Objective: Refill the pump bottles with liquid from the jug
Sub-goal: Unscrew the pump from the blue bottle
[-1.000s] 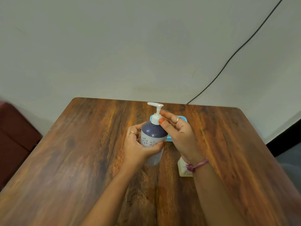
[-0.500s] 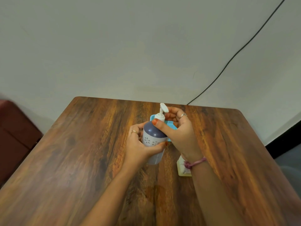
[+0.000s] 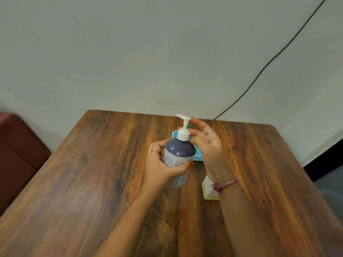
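A pump bottle point(image 3: 179, 154) with a dark blue shoulder, a pale flower-patterned body and a white pump head point(image 3: 183, 127) stands upright near the middle of the wooden table point(image 3: 92, 173). My left hand point(image 3: 163, 164) grips its body from the left, thumb across the front. My right hand point(image 3: 207, 145) is beside the pump collar with fingers spread and loosely extended; whether its fingertips touch the collar I cannot tell. A pale yellow container point(image 3: 208, 190) stands on the table, partly hidden under my right wrist. No jug can be made out.
A light blue mesh tray point(image 3: 197, 156) lies behind the bottle, mostly hidden by it and my right hand. A black cable point(image 3: 269, 62) runs down the wall to the table's back edge. A dark red seat point(image 3: 16, 154) is at the left.
The pump head has turned, its nozzle now pointing left. My right hand has loosened from the collar and spread its fingers. My left hand keeps its grip on the bottle.
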